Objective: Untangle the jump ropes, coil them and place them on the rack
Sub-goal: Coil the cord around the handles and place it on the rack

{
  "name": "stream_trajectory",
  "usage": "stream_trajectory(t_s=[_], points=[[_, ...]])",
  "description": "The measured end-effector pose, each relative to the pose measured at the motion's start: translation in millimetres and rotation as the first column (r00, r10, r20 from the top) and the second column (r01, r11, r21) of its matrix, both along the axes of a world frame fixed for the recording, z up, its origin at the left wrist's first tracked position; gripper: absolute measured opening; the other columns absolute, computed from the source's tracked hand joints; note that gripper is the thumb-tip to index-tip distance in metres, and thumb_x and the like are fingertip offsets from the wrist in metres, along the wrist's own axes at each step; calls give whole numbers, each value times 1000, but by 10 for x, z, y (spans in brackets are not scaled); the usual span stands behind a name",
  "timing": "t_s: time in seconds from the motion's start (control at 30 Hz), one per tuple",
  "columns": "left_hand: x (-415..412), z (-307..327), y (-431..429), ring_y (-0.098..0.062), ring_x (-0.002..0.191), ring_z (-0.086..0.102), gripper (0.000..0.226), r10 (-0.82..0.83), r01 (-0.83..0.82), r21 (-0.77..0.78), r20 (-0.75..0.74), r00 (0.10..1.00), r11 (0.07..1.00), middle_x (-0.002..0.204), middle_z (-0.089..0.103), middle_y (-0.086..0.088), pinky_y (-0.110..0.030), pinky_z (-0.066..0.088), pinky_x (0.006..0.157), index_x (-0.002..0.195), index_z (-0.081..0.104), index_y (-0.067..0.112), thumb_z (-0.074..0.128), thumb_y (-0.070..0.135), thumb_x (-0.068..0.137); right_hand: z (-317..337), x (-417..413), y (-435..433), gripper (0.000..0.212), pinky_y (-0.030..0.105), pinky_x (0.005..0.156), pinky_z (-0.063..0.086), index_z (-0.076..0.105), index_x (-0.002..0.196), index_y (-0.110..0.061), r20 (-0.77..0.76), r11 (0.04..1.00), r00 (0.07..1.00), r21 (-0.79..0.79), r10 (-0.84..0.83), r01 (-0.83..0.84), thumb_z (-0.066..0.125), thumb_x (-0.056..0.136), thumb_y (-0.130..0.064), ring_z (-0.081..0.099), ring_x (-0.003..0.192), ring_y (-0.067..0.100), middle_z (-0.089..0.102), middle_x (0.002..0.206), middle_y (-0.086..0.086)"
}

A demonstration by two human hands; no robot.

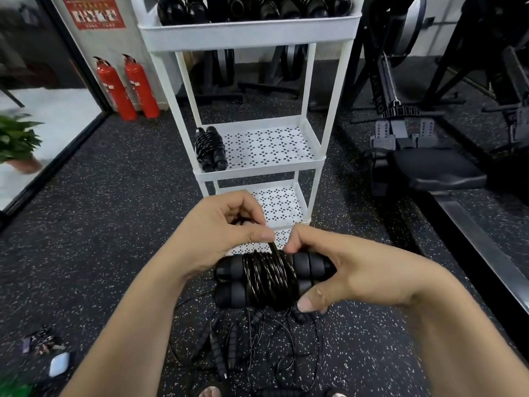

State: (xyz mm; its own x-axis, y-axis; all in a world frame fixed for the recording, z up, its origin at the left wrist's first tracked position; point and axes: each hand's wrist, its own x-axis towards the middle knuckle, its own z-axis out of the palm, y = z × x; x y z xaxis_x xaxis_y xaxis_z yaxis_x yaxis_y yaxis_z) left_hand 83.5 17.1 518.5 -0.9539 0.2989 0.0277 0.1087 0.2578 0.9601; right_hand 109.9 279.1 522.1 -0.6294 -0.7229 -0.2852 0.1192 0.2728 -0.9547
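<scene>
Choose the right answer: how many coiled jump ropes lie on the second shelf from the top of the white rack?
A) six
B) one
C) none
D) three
B: a single coiled rope lies at the left end of that shelf, while the left hand and the right hand hold another bundle in front of the rack.

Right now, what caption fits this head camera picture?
Left hand and right hand hold a coiled jump rope before a white rack.

Top of rack (249, 35) cropped, poster (94, 12) text illegible, plant (17, 138) blurred
</scene>
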Motion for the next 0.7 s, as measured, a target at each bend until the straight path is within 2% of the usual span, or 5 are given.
stream_trajectory(t_s=[0.2, 0.43, 0.5, 0.57, 0.7], points=[[-17, -75, 47, -10, 65, 57, 14, -33, -4, 269, 132, 991, 963, 76, 63, 3, -24, 49, 61, 82, 69, 17, 80, 15, 91, 92, 37, 0, 41, 36, 75, 56, 55, 115, -8, 65, 959, 996, -274, -61, 77, 81, 88, 8, 64, 89, 31, 65, 101, 20], [22, -243, 369, -29, 104, 60, 23, 192, -253, 254, 242, 951, 934, 113, 72, -28, -55, 47, 111, 112, 74, 9, 51, 6, 109, 26, -8, -178, 38, 34, 81, 59, 55, 117, -6, 132, 778, 934, -520, -333, 351, 76, 86, 4, 71, 88, 29, 70, 109, 16], [35, -199, 481, -26, 99, 57, 25, 204, -271, 304, 233, 951, 913, 120, 67, -30, -44, 49, 96, 127, 68, 22, 51, 11, 112, -11, -32, -233, 39, 33, 83, 60, 56, 118, -5, 183, 704, 885, -547, -428, 453, 75, 86, 3, 72, 88, 28, 69, 111, 18], [61, -200, 532, -6, 88, 64, 32, 239, -245, 238, 55, 970, 940, 103, 75, -1, -32, 52, 82, 124, 58, 44, 51, 15, 112, -45, -60, -280, 36, 34, 85, 59, 58, 116, -6, 210, 640, 845, -570, -493, 515, 76, 85, -1, 71, 90, 27, 70, 110, 15], [113, -230, 603, -9, 63, 51, 22, 253, -240, 132, -89, 963, 962, 79, 64, 15, -36, 45, 64, 116, 51, 40, 54, 19, 111, -94, -90, -341, 33, 32, 84, 47, 62, 113, -11, 196, 582, 778, -562, -597, 588, 79, 85, -11, 61, 93, 20, 65, 107, 12]])
